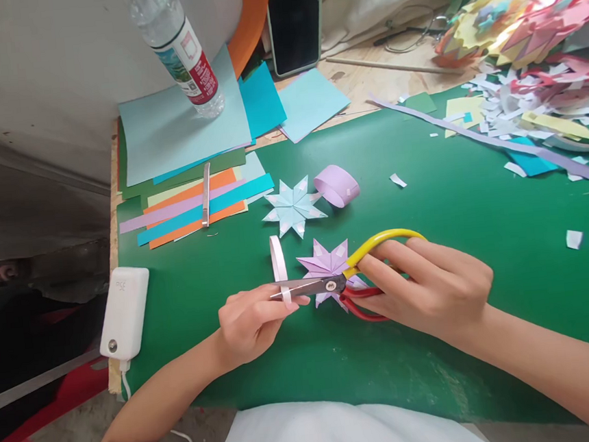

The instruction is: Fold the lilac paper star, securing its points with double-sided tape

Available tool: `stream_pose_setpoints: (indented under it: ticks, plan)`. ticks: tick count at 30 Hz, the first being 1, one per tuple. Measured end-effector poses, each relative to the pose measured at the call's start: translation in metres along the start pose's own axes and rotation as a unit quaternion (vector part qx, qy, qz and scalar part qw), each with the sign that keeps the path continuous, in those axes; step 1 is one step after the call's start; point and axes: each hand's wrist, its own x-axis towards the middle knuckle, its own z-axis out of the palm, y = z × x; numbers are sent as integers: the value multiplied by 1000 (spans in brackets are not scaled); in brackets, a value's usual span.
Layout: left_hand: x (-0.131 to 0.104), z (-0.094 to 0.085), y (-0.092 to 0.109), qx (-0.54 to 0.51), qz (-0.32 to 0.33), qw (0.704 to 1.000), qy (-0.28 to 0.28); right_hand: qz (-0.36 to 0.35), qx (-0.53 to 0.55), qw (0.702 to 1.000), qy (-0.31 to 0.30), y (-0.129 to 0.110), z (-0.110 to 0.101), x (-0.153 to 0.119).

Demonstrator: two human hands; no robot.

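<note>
My right hand point(429, 285) grips a pair of scissors point(331, 284) with one yellow and one red handle. The blades point left and lie around a narrow strip of white double-sided tape or paper point(278, 260). Pinched in my left hand point(254, 321) is the lower end of that strip, which stands up in a curve. Under the scissors rests a folded purple paper star point(323, 256), partly hidden. Behind it lies a light blue paper star point(294, 207), and touching its right side is a rolled purple paper ring point(337, 185).
Coloured paper strips point(191, 213) with tweezers point(206, 196) on them lie at left. Behind are paper sheets point(163, 136), a water bottle point(181, 52) and a phone point(295, 21). A white power bank point(125, 311) sits at the left edge. Paper scraps point(516, 105) pile up at right.
</note>
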Motion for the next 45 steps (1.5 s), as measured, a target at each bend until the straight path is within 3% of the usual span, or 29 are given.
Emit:
stream_pose_setpoints:
  ticks: [11,18,21,23,25,27,31,39,43,45]
  plan:
    - [2,1,-3,2,17,999,39,-35,-34,999,20,0,-3,1]
    - [-1,-5,-7,91,72,993,-8,2,-3,1000,23,11,1,-2]
    - [-3,-12,-17,230,98,968,-24,57,-15,998,6,23,0,0]
    - [-3,-20,-29,349,101,931,-22,103,-29,994,-7,32,1,1]
    - [-3,-29,-42,429,81,899,-16,151,-42,987,-23,40,3,0]
    - [-3,-38,-54,464,30,885,-4,200,-42,978,-52,47,7,0]
    - [-5,-45,-69,456,-71,887,3,279,-12,952,-125,59,12,0]
    - [4,-36,-58,464,-93,881,-6,331,-60,917,-215,66,15,-2]
    - [9,-25,-41,381,-63,922,25,343,-71,909,-226,64,15,-3]
    - [7,-18,-34,304,-83,949,4,334,-65,912,-230,64,16,-3]
